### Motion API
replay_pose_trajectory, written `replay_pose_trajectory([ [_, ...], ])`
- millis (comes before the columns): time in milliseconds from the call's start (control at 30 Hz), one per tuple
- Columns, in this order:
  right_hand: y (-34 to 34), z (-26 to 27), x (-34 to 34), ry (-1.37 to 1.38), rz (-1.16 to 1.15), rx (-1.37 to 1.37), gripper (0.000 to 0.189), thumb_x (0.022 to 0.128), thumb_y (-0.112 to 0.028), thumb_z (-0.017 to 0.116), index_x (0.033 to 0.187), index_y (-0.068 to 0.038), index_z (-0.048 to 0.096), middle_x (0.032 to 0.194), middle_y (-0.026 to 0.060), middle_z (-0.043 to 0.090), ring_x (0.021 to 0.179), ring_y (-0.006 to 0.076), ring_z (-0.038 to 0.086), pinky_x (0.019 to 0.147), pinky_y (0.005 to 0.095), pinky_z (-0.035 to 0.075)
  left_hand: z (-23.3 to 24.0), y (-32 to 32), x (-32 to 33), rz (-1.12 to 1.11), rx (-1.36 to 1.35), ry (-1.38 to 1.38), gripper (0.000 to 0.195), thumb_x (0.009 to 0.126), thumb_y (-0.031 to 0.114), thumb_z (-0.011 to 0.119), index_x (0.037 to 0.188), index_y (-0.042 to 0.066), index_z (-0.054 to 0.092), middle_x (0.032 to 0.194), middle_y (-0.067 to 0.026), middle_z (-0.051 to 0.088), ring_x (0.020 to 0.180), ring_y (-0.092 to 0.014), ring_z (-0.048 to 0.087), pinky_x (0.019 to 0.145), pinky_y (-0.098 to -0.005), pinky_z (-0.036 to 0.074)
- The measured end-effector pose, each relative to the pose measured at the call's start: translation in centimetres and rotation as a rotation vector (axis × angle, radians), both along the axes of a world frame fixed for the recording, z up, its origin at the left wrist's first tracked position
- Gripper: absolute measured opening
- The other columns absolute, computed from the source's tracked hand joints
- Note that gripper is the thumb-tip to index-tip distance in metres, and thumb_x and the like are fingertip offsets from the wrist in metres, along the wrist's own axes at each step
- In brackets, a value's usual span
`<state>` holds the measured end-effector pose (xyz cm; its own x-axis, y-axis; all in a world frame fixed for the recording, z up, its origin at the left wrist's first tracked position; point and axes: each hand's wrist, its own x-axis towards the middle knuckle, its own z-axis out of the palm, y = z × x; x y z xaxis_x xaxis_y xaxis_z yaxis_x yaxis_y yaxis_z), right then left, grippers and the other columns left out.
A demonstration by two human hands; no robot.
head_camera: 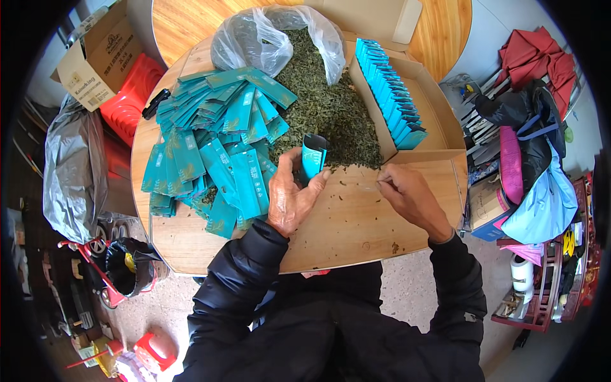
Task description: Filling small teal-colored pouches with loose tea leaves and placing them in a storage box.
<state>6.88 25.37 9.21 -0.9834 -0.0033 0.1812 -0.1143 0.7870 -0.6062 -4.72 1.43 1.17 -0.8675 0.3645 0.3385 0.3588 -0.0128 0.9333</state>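
Note:
My left hand (296, 196) holds a teal printed packet (313, 160) upright between thumb and fingers, its dark mouth spread at the top. Just past it lies a heap of dried green leaves (329, 105), spilling from a clear plastic bag (248, 40). At the heap's near right edge is my right hand (405, 191), its thumb and index finger pinched together; whether something small is between them I cannot tell. Many flat teal packets (234, 107) are piled left of the leaves. A row of teal packets (389, 95) stands inside a shallow cardboard box (439, 110) on the right.
Leaf crumbs dot the round wooden table (343, 229). A black object (156, 103) lies at its left rim. Left of the table are a cardboard carton (95, 62) and a red plastic stool (133, 95). Folded umbrellas and bags (534, 143) crowd the right side.

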Motion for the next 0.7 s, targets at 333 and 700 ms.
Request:
replay_pose_trajectory([
  [333, -0.7, -4.6, -4.6, 0.243, -0.054, 0.030, 0.009, 0.100, -0.003, 0.068, 0.098, 0.000, 0.060, 0.085, 0.0176, 0.065, 0.076, 0.0357, 0.066, 0.069, 0.0401, 0.051, -0.5, 0.0, -0.4, 0.030, -0.018, -0.071, 0.054, 0.091, 0.016, 0.087, 0.131, -0.002, 0.054, 0.103, -0.0184, 0.072, 0.089, -0.023, 0.070, 0.081, -0.0394, 0.059],
  [700, -0.7, -4.5, -1.2, 0.338, -0.138, -0.064, 0.007, 0.101, 0.000, 0.069, 0.106, 0.000, 0.065, 0.086, 0.0127, 0.065, 0.075, 0.0234, 0.064, 0.070, 0.0337, 0.051, -0.4, 0.2, -0.3, 0.011, -0.069, 0.012, 0.055, 0.090, 0.016, 0.087, 0.132, 0.000, 0.057, 0.112, -0.0223, 0.073, 0.101, -0.034, 0.074, 0.090, -0.0425, 0.059],
])
